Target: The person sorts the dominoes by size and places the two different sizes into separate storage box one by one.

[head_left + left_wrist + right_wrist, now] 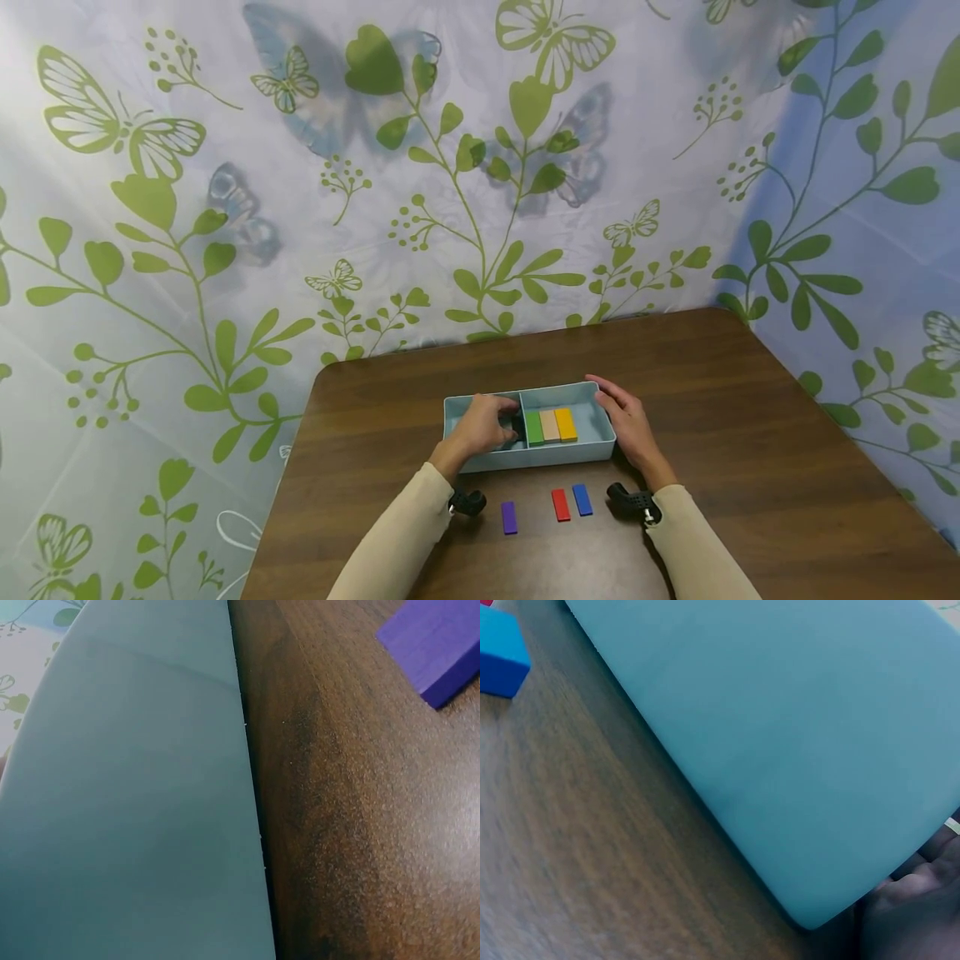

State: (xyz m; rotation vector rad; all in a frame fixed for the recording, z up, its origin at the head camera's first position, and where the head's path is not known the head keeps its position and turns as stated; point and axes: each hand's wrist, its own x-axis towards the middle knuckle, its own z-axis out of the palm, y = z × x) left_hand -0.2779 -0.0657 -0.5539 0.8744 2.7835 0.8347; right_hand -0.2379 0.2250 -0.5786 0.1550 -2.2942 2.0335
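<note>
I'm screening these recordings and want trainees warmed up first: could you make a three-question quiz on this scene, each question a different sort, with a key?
1. How many blocks show in the right compartment of the tray?
2. True or false: in the head view, the red block lies between the purple block and the blue block.
3. Where is the right hand?
A) inside the left compartment
B) at the tray's right end
C) on the purple block

Key: 1. Three; 2. True; 3. B
</note>
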